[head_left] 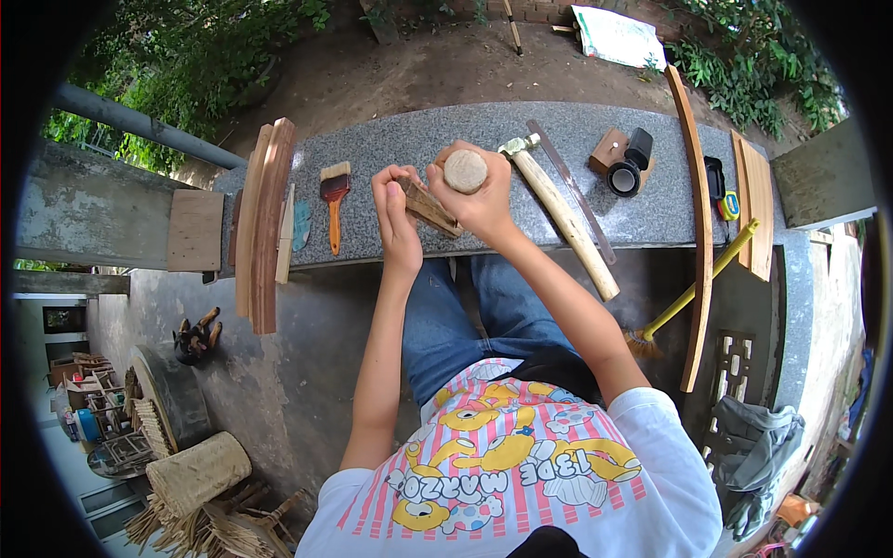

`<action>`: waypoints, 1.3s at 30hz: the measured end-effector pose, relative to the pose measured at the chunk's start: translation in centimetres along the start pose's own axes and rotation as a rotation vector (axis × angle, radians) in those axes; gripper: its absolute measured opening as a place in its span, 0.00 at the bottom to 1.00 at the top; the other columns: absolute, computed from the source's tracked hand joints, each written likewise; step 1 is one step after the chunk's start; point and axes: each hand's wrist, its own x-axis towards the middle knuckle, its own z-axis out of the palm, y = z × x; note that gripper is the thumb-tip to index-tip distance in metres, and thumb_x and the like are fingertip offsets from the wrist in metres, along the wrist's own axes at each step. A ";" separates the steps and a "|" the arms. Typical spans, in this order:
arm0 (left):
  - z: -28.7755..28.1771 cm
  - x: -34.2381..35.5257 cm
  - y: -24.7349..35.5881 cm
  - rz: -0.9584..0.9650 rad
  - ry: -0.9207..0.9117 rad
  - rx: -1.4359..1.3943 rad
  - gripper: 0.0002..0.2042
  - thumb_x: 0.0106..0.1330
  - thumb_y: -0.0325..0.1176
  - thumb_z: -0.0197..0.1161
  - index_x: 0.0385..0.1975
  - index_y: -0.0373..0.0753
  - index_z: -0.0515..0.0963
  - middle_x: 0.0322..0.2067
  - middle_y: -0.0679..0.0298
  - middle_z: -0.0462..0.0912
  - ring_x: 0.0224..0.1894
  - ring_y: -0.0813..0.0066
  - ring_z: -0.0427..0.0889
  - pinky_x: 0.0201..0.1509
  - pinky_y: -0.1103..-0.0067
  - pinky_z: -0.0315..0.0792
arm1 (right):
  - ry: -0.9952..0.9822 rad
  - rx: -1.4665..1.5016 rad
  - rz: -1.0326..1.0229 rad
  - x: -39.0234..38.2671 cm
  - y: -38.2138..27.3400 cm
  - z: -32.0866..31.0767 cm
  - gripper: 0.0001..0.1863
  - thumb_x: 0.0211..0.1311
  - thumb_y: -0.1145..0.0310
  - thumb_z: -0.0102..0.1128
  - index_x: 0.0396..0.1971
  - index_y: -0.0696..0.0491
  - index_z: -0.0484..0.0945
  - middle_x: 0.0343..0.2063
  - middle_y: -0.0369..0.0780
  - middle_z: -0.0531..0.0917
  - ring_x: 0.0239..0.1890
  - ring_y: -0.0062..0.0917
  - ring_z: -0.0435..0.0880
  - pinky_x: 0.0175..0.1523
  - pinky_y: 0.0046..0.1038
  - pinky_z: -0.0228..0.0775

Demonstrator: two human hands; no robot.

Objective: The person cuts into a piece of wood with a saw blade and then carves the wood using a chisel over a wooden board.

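Note:
My right hand (487,203) is wrapped round an upright wooden handle (465,171), seen end-on; what its lower end carries is hidden by my fist. A small brown wooden block (432,210) lies slanted against my left hand (400,232), whose thumb and fingers grip its left end. The block's right end is just below my right fist; whether the hidden tool touches it I cannot tell. Both hands are over the near edge of the grey granite bench (391,139). Close on the right lies a hammer (567,219) with a pale handle, beside a thin metal strip (569,181).
Left on the bench are a paintbrush (335,200) and long wood strips (265,223) overhanging the edge. To the right are a black cylindrical item (625,177), a long curved batten (696,232), a tape measure (729,205) and a yellow-handled broom (698,288). A dog (195,337) lies on the floor.

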 end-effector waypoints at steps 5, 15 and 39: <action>0.3 0.1 0.2 -0.034 -0.006 0.069 0.14 0.80 0.41 0.35 0.51 0.40 0.63 0.46 0.62 0.69 0.49 0.77 0.69 0.59 0.79 0.63 | -0.012 0.081 0.035 0.3 -0.9 -0.1 0.06 0.52 0.77 0.66 0.21 0.57 0.77 0.17 0.35 0.80 0.21 0.12 0.76 0.29 0.20 0.68; 0.2 0.0 -0.3 -0.012 0.001 0.049 0.14 0.80 0.41 0.35 0.50 0.40 0.64 0.47 0.62 0.70 0.51 0.76 0.69 0.61 0.77 0.62 | -0.029 0.039 0.012 -0.2 0.2 0.1 0.07 0.50 0.76 0.67 0.20 0.57 0.77 0.18 0.35 0.81 0.22 0.14 0.77 0.30 0.20 0.69; 0.3 0.3 -0.5 -0.002 0.011 0.102 0.14 0.80 0.40 0.35 0.49 0.38 0.65 0.46 0.60 0.71 0.52 0.74 0.69 0.64 0.74 0.61 | -0.023 0.066 -0.004 -0.5 -0.1 -0.2 0.07 0.51 0.76 0.66 0.20 0.58 0.76 0.18 0.36 0.81 0.21 0.15 0.77 0.29 0.21 0.69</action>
